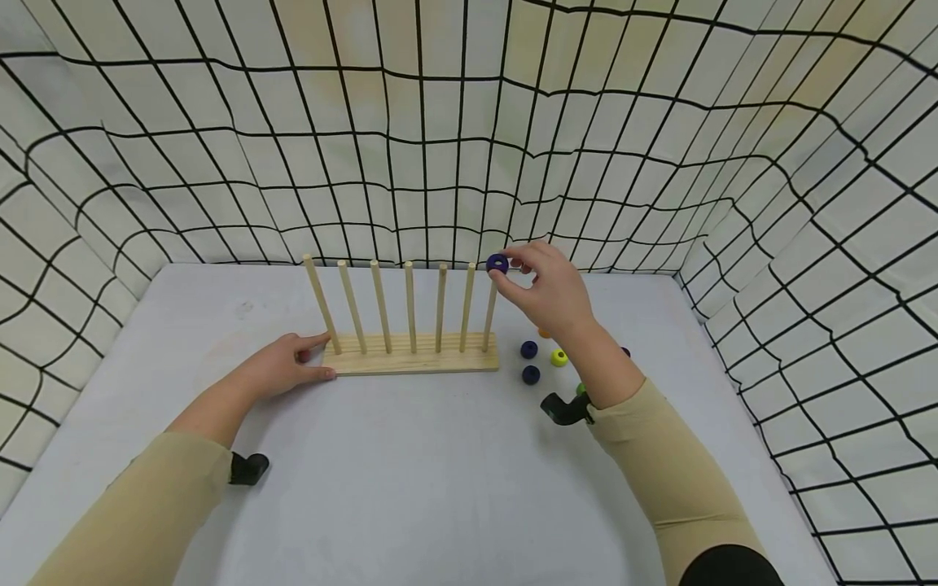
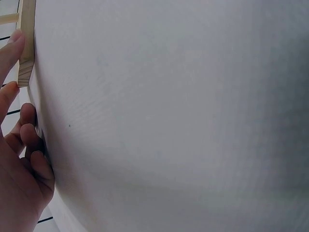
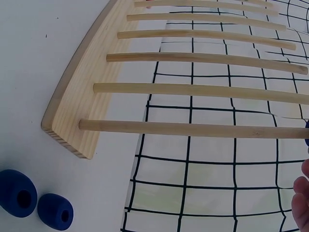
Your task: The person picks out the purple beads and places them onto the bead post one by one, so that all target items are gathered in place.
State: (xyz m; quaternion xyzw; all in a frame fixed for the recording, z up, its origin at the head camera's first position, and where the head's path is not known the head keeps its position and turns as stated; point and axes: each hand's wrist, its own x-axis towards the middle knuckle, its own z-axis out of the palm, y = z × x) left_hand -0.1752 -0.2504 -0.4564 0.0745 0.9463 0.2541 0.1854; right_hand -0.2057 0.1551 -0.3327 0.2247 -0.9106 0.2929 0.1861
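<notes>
A wooden peg rack, its long flat base (image 1: pixel 410 366) bearing a row of several upright pegs, stands on the white table. My left hand (image 1: pixel 282 366) holds the base's left end between thumb and forefinger; in the left wrist view those fingertips rest at the corner of the wood. Up at the top of the rightmost peg (image 1: pixel 490 317), my right hand (image 1: pixel 545 285) pinches a dark blue bead (image 1: pixel 497 255) with a hole through it. The right wrist view shows that bead only as a sliver at the peg's tip, by the fingers (image 3: pixel 301 186).
Right of the rack lie two dark blue beads (image 1: pixel 529 350), a yellow bead (image 1: pixel 559 357) and an orange bead (image 1: pixel 543 333). A green bead (image 1: pixel 581 389) peeks out beside the right wrist. Black netting (image 1: pixel 425 142) over pale walls surrounds the table (image 1: pixel 440 472).
</notes>
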